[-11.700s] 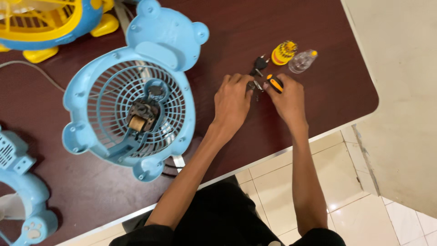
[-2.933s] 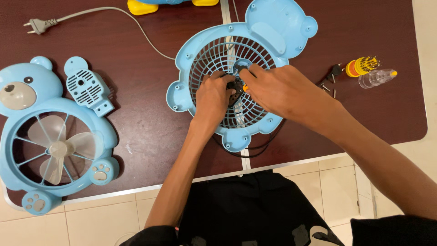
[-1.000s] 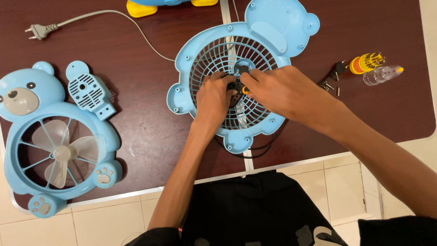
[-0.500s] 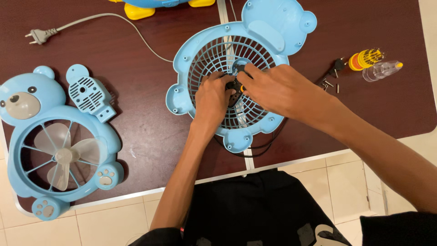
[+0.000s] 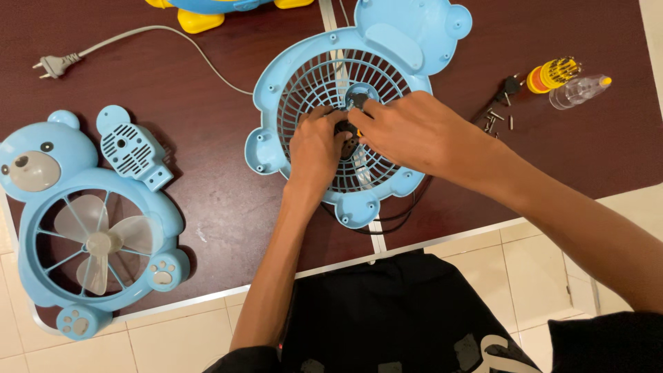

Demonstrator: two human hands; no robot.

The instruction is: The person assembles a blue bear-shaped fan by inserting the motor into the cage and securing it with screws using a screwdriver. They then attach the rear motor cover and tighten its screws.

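A light blue bear-shaped rear fan housing (image 5: 271,86) lies flat on the dark brown table (image 5: 207,103), with a small black motor (image 5: 344,131) at the middle of its grille. My left hand (image 5: 313,150) rests on the grille and grips the motor from the left. My right hand (image 5: 413,131) reaches in from the right, its fingertips pinched at the motor's top. The small black and orange screwdriver it holds is hidden under the fingers.
At the left lies the bear-faced front grille (image 5: 41,207) with pale blades, and beside it a small vent cover (image 5: 135,148). A plug (image 5: 52,65) with a grey cord lies at the far left. Loose screws (image 5: 497,121), a yellow bit holder (image 5: 552,72) and a clear cap (image 5: 577,90) sit at the right.
Both hands stay on the motor. The right fingers have closed over the screwdriver, so its orange tip no longer shows. The view has drifted slightly.
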